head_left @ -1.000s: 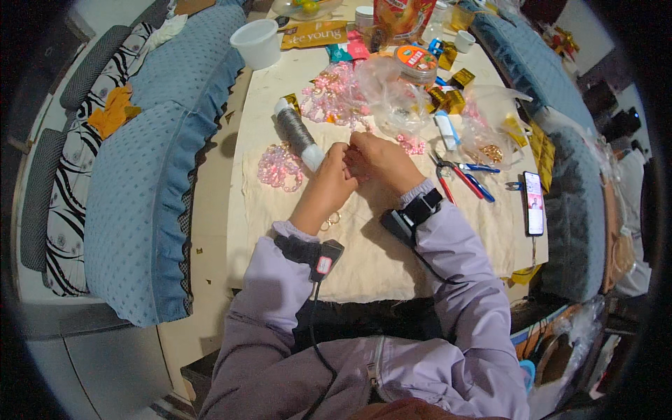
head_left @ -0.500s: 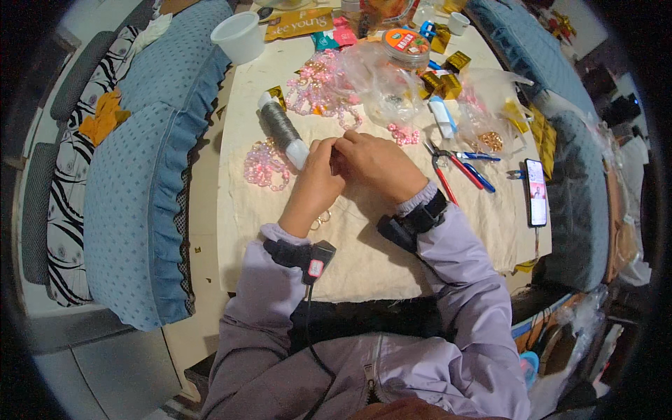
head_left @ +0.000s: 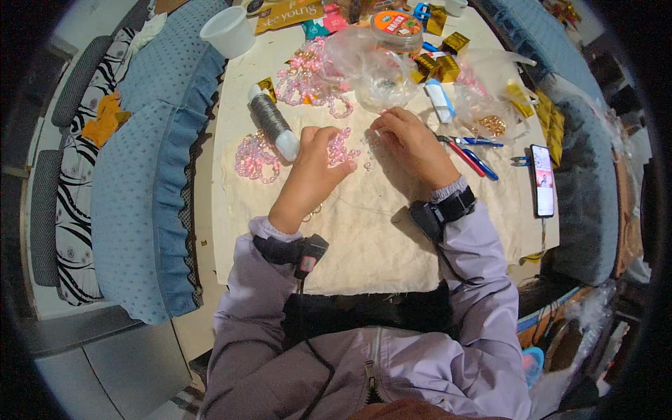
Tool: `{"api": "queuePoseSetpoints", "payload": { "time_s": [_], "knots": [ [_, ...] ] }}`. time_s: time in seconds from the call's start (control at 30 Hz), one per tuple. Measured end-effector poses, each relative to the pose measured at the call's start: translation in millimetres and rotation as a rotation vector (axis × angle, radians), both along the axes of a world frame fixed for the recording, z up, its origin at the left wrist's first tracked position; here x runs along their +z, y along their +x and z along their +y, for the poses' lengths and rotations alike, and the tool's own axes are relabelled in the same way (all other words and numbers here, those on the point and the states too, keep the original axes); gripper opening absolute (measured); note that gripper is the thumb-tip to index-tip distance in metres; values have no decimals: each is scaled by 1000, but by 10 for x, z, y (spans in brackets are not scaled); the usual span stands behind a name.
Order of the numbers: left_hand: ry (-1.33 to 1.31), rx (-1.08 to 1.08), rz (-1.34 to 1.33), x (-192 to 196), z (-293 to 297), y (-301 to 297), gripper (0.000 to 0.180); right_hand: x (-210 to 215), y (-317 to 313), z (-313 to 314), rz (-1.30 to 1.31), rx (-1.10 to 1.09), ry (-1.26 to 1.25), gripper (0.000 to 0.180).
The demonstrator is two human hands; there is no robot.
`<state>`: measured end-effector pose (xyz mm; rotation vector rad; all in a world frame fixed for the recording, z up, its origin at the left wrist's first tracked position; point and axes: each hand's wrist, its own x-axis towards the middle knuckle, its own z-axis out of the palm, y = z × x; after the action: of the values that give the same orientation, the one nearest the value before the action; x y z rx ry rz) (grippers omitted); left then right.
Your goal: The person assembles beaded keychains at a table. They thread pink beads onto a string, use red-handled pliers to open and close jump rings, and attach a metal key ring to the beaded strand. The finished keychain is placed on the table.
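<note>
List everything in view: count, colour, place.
Pink beads: a few, under left fingers.
Bead clusters: two, pink; left of spool, table top.
Wire spool: one, grey, beside left hand.
Cup: one, white, top left.
Clear bag: one, above right hand.
Lidded jar: one, orange lid, top.
Pliers: two, red and blue handles, right.
Phone: one, right edge.
Cushions: blue, left.
Left hand: on beads.
Right hand: near bag; grip unclear.

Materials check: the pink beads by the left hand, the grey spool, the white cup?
Pink beads: likely translucent plastic or glass, glossy, light glints through them. Grey spool: looks like fine metal wire, dull grey sheen, on a white, probably plastic core. White cup: likely thin plastic, smooth matte, rolled rim.
</note>
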<state>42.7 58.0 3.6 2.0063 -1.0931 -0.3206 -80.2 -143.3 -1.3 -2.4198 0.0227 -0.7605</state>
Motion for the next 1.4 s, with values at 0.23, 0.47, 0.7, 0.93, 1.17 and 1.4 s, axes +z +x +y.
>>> {"api": "queuePoseSetpoints", "payload": {
  "time_s": [0.23,0.47,0.7,0.93,1.17,1.4],
  "knots": [
    [72,-40,-143,48,-117,-16,70,-36,-23,-7,14,55,12,12],
    [-97,30,-123,-91,-234,59,34,29,-133,-72,140,41,129,11],
    [-158,68,-67,-132,-257,59,15,-39,-11,77,58,-85,45,14],
    [-197,81,-111,-158,-265,89,18,-22,17,88,137,-138,1,14],
    [-227,92,-65,-157,-258,89,25,33,-8,111,212,-122,38,13],
    [-218,106,-22,-157,-254,104,28,-14,7,75,283,-76,126,15]
  ]
}}
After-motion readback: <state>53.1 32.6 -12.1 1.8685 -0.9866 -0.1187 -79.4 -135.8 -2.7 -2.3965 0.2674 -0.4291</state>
